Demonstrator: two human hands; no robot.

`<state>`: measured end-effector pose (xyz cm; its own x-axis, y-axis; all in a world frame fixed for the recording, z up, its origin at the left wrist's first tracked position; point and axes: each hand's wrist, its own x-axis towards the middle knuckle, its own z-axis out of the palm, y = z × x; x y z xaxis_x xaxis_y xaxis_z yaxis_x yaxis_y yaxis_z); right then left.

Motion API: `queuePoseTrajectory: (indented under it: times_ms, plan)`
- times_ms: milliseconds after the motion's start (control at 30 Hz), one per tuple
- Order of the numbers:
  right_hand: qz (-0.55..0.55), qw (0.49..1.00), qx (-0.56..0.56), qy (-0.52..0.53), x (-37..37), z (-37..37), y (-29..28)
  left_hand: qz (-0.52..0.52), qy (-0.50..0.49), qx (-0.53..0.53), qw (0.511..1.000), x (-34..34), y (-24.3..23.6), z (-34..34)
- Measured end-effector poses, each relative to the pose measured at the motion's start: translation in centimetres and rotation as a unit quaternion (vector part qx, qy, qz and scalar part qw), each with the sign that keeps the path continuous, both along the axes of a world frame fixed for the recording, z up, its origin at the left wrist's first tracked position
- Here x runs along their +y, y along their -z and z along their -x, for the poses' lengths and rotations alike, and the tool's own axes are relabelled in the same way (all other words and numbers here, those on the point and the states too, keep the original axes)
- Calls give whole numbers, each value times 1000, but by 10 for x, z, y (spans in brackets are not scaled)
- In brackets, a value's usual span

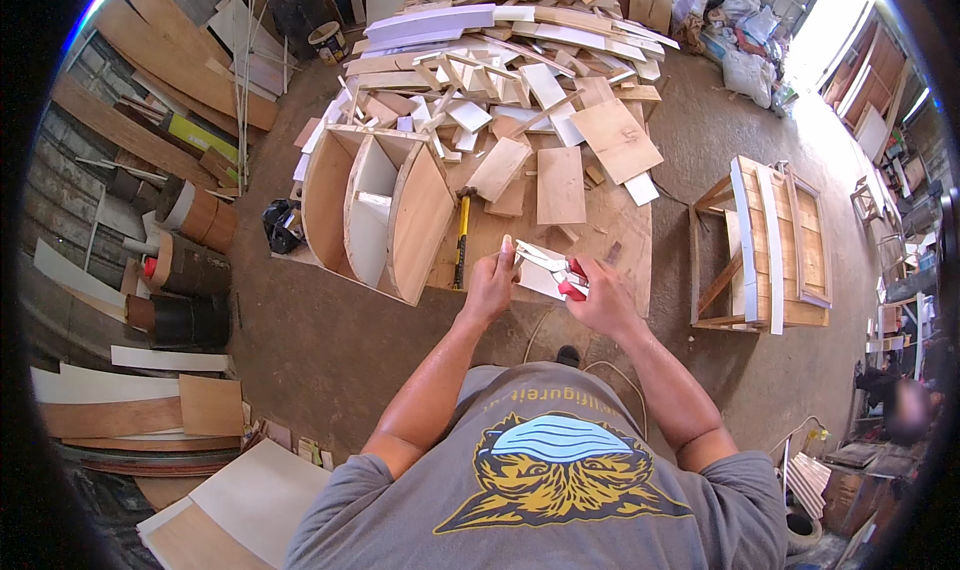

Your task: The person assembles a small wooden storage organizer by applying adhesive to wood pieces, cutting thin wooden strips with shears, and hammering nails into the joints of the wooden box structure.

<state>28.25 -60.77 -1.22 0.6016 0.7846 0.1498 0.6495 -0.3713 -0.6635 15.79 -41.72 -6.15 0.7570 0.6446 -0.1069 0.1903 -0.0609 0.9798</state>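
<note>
In front of my chest, above the near edge of a wooden worktable [615,285], both hands are raised close together. My right hand [607,298] is wrapped round red-handled pliers [573,290], whose metal jaws point left. By the jaw end, my left hand [490,288] is closed with its fingers pinched together; whatever sits in them is too small to make out. A white board piece [540,281] shows between the hands, below the pliers; I cannot tell whether it is held or lying on the table. A hammer [462,238] with a yellow-and-black handle lies to the left.
A curved wooden shelf unit [420,232] stands at the table's left. Piled wood offcuts [470,70] cover the far side. To the right is a wooden frame piece [780,240] on the floor. Boards [130,400] lean along the left, and a cord [622,373] trails nearby.
</note>
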Motion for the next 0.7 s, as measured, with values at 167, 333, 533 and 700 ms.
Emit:
queuePoseTrajectory:
  times_ms: [167, 333, 533, 700]
  plan:
    - [25, 999, -27, -16, 2, 0, -7, 47, 65, 5, 997, 6, 4, 7]
    - [37, 998, -40, -32, 1, -2, -13, 69, 77, 27, 994, 6, 3, 11]
    - [81, 997, -8, -12, 4, -5, -18, 69, 85, 59, 992, 8, 4, 14]
    - [58, 994, 71, 64, 2, -7, -3, 101, 65, -25, 992, 7, 5, 9]
